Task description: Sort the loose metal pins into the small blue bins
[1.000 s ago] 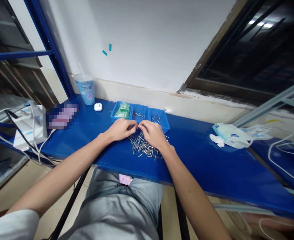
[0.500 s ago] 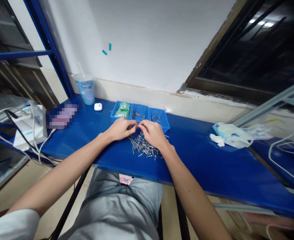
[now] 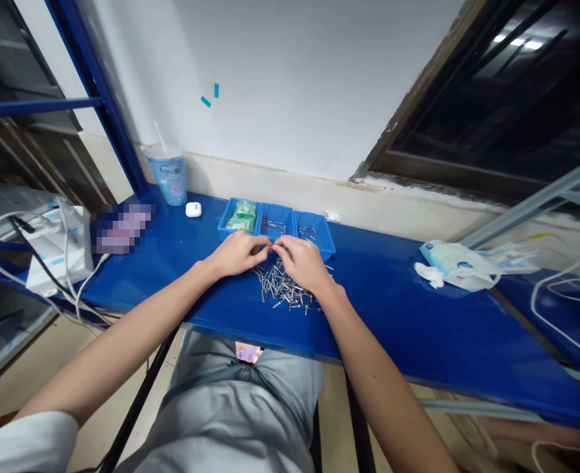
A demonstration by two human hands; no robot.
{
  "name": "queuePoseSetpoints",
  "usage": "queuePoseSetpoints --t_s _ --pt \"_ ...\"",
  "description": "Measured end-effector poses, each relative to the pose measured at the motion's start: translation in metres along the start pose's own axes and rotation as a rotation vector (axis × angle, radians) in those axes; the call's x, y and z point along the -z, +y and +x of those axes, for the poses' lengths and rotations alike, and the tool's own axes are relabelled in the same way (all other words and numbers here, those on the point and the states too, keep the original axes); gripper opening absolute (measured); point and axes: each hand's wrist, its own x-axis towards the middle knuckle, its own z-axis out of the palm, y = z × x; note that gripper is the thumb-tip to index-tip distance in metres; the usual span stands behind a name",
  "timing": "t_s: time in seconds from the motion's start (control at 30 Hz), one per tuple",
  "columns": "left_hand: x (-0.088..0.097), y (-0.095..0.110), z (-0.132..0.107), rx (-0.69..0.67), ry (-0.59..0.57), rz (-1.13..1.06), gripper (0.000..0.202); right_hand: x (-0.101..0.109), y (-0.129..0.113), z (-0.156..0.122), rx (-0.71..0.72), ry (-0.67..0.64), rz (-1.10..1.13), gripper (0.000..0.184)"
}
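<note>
Grey cloth trousers [image 3: 240, 420] fill the bottom of the view, below the front edge of a glossy blue table top [image 3: 393, 315]; two bare forearms reach out over it; the person's left hand [image 3: 238, 255] and right hand [image 3: 302, 265] are curled inward, not spread, with their fingertips [image 3: 268, 244] pressed together just above a loose heap of slim steel headed pins [image 3: 282, 289], which may be rivets; I cannot tell whether they pinch a pin, since anything so thin would be hidden between them; the step in hand looks like fine fingertip handling, and such thin pieces call for a steady, narrow pinch; the pins in the heap point every way, their long axes crossing; just beyond the hands sits a three-compartment blue plastic tray [image 3: 277, 213], with green packets [image 3: 242, 217] in its left compartment and a few pins in the other two; further left lie a white rounded earbud case [image 3: 194, 209] and a pale blue plastic cup with a straw [image 3: 166, 176]; further right lies a pale blue tissue packet [image 3: 454, 263]; a white plaster wall [image 3: 294, 85] rises behind
</note>
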Motion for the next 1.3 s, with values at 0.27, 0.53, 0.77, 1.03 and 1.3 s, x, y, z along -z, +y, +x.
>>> queuePoseSetpoints --t_s 0.27,0.53,0.77,1.03,1.3 --pt "-0.0004 -0.0002 -0.0002 0.001 0.001 0.008 0.03 0.0006 -0.0006 -0.0001 -0.01 -0.011 0.006 0.021" --pt "0.0 0.0003 -0.0002 0.017 -0.016 0.007 0.031 -0.0001 -0.0004 0.0001 0.006 0.002 0.012 0.022" --pt "-0.0003 0.0008 -0.0003 0.057 -0.001 0.013 0.03 0.0006 -0.0012 -0.0003 -0.012 0.017 0.047 0.017" --pt "0.0003 0.0018 0.0 0.041 0.0 0.008 0.032 0.0 -0.0006 0.0004 -0.018 0.029 0.025 0.016" --pt "-0.0001 0.0009 0.0002 0.058 0.023 0.02 0.033 0.001 -0.0006 -0.0001 -0.058 -0.012 0.047 0.012"
